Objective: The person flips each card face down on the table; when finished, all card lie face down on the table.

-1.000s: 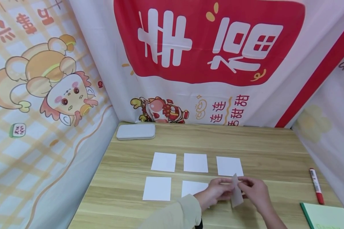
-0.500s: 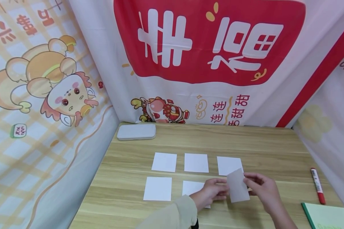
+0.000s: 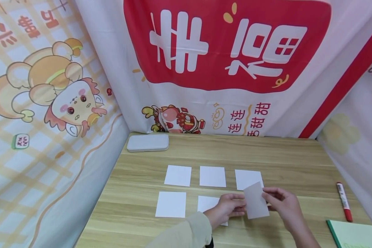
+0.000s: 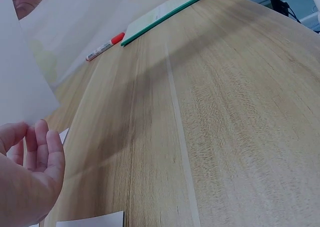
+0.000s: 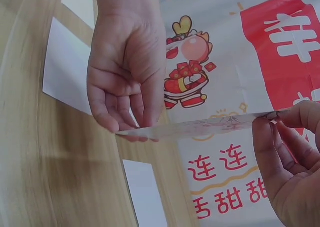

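Observation:
A white square card (image 3: 256, 201) is held up and tilted above the table between both hands. My left hand (image 3: 227, 209) pinches its left edge; in the left wrist view the thumb and fingertips meet at the lower corner of the card (image 4: 22, 82). On the opposite edge, my right hand (image 3: 283, 205) grips it between thumb and fingers. Seen nearly edge-on in the right wrist view, the card (image 5: 200, 127) shows faint line markings on one face. A flat white card (image 3: 207, 203) lies partly hidden under my left hand, and another (image 3: 248, 179) lies just behind the held one.
More white cards lie on the wooden table, including a front-left card (image 3: 171, 204) and two back-row cards (image 3: 178, 175). A white case (image 3: 147, 142) stands at the back left. On the right are a red-capped marker (image 3: 344, 201) and a green-edged notebook (image 3: 356, 234).
The held card has turned from nearly edge-on to showing a broad face towards the head camera. My right hand moved slightly right and up, then both hands stayed almost still.

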`<control>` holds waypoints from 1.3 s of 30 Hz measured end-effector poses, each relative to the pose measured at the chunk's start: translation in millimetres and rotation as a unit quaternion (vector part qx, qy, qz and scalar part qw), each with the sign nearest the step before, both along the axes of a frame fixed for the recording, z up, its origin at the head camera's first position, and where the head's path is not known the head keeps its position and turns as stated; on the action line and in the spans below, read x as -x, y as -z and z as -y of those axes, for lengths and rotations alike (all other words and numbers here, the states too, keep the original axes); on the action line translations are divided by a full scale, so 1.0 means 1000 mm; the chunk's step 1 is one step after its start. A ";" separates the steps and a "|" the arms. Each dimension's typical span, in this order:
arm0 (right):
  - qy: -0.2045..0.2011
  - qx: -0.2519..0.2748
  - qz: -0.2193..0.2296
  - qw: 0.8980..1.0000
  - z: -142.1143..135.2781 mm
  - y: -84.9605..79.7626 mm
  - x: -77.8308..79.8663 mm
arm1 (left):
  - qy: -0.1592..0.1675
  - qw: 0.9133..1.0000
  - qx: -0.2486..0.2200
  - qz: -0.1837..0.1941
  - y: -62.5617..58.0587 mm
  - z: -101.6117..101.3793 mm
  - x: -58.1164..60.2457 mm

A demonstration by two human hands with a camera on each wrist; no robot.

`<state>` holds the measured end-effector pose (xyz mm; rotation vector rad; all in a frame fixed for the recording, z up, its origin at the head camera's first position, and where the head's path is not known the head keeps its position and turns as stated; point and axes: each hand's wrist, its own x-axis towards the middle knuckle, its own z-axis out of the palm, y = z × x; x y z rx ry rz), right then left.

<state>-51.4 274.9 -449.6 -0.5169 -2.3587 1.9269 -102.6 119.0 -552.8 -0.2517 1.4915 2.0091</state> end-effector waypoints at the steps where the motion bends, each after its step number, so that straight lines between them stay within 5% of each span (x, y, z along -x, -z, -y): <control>1: 0.002 -0.003 0.000 1.000 -0.001 0.001 0.000 | -0.003 1.000 0.001 0.000 0.000 0.001 0.000; 21: 0.043 -0.058 0.022 0.997 -0.026 0.029 0.004 | -0.049 0.998 -0.022 -0.046 -0.007 0.022 0.011; 25: 0.036 -0.060 0.029 0.997 -0.042 0.050 0.008 | -0.042 0.997 -0.045 -0.047 -0.010 0.019 0.010; 33: 0.028 -0.024 0.012 0.999 -0.080 0.124 0.019 | -0.044 0.997 -0.043 -0.044 -0.014 0.018 0.007; 39: 0.043 -0.050 0.041 0.997 -0.054 0.080 0.014 | -0.051 0.997 -0.036 -0.046 -0.012 0.017 0.009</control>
